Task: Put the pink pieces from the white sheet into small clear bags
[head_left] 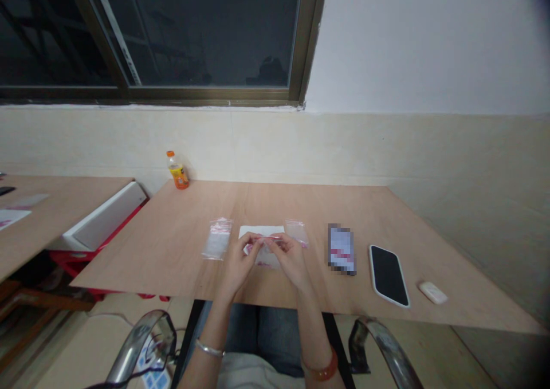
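My left hand and my right hand meet low over the table, fingers pinched at the top edge of a small clear zip bag with a reddish strip. Whether anything is inside this bag is too small to tell. Behind the fingers lies a white sheet of paper, partly covered by my hands. Left of my left hand rests a stack of clear zip bags with red-lined tops. Another clear zip bag lies just beyond my right hand.
On the right of the wooden table are a pixelated phone-like item, a white-edged phone and a small white case. An orange drink bottle stands at the back left. Metal chair arms flank my lap.
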{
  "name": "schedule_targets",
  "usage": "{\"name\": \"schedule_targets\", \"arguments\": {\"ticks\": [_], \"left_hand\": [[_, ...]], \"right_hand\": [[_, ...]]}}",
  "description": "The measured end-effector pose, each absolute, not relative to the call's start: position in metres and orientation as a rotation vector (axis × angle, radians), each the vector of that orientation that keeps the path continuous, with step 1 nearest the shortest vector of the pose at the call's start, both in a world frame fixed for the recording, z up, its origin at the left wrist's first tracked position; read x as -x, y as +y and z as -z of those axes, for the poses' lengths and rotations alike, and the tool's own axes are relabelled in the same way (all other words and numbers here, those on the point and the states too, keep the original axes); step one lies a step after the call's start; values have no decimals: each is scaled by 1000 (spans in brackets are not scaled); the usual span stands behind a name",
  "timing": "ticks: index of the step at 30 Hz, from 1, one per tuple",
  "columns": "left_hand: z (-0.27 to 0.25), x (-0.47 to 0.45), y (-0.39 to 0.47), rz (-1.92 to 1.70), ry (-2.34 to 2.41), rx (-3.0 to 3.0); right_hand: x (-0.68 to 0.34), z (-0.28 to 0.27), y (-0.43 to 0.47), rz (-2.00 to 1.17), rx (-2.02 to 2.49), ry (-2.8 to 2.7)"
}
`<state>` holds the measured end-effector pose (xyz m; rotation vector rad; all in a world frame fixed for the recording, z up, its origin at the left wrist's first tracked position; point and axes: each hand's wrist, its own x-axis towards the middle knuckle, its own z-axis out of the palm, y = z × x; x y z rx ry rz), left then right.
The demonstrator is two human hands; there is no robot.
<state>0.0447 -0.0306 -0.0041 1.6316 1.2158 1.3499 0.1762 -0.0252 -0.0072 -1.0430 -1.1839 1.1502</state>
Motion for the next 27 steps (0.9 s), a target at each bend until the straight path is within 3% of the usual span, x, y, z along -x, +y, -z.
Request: {"name": "schedule_targets", "arguments": {"ticks": [27], "left_hand": [[16, -41, -20, -1389, 1253, -1130]], "right_hand": [[-175, 22, -17, -1066, 1036, -1255]]}}
